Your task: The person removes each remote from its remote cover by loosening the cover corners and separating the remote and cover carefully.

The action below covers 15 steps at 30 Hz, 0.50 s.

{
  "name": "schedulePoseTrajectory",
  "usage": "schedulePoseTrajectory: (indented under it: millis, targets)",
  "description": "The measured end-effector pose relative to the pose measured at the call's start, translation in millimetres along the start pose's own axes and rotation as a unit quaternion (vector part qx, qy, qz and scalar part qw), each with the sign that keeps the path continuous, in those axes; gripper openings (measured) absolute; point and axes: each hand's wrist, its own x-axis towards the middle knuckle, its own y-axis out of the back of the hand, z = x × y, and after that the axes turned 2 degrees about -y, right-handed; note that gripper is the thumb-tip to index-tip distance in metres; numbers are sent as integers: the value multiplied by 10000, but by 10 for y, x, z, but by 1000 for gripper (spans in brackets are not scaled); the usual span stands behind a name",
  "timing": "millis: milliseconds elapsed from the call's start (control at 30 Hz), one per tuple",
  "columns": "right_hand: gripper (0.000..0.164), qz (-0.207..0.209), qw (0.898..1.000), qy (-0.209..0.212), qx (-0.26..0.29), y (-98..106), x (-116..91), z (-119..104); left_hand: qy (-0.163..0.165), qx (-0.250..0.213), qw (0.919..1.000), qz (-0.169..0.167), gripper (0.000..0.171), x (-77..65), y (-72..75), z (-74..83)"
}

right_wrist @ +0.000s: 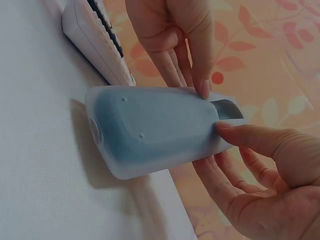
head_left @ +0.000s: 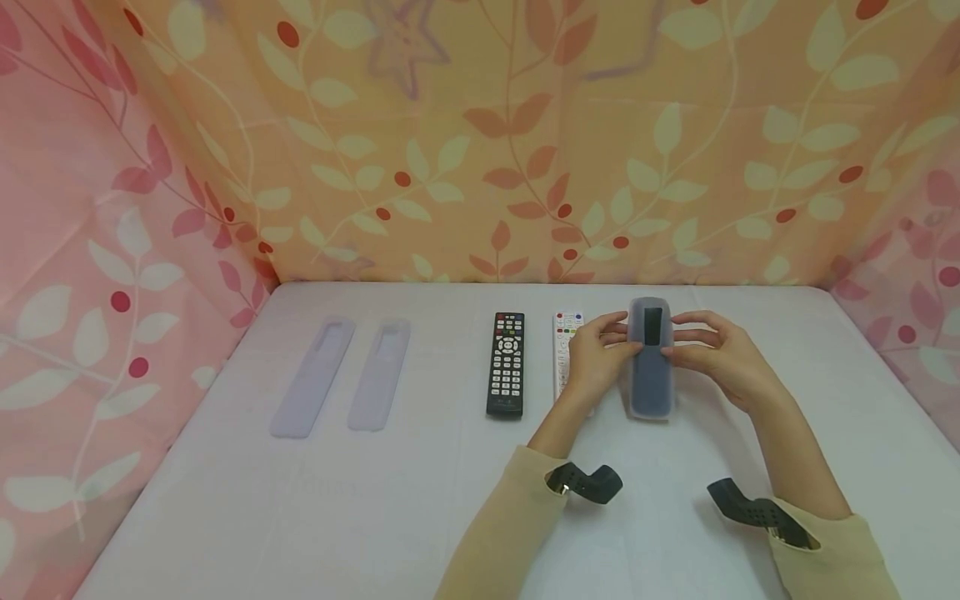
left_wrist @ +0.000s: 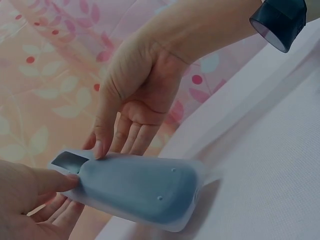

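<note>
A dark remote control in a translucent silicone cover (head_left: 651, 379) stands between my hands, its back with a rectangular cutout turned toward the head view. My left hand (head_left: 596, 354) pinches its left edge near the cutout, thumb on the back and fingers behind. On the opposite edge, my right hand (head_left: 723, 358) pinches it the same way. In the left wrist view the cover (left_wrist: 135, 187) is tilted, its wide lower end close over the tabletop. The right wrist view shows both thumbs at the cutout of the cover (right_wrist: 155, 130).
A black remote control (head_left: 506, 367) lies left of my hands. Next to it, a white remote (head_left: 562, 350) is partly hidden behind my left hand. Two translucent covers (head_left: 313, 379) lie at the left of the white table (head_left: 375, 517). Patterned curtains (head_left: 420, 183) enclose the table.
</note>
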Motion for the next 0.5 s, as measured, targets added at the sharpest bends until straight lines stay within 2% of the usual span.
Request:
schedulePoseTrajectory:
  millis: [100, 333, 500]
  targets:
    - [44, 13, 10000, 12, 23, -14, -3, -13, -21, 55, 10000, 18, 45, 0, -3, 5]
    - [58, 84, 9992, -165, -367, -35, 2, -35, -113, 170, 9997, 104, 42, 9, -25, 13]
    - [57, 56, 9999, 47, -146, -32, -5, -47, -178, 225, 9995, 132, 40, 2, -35, 34]
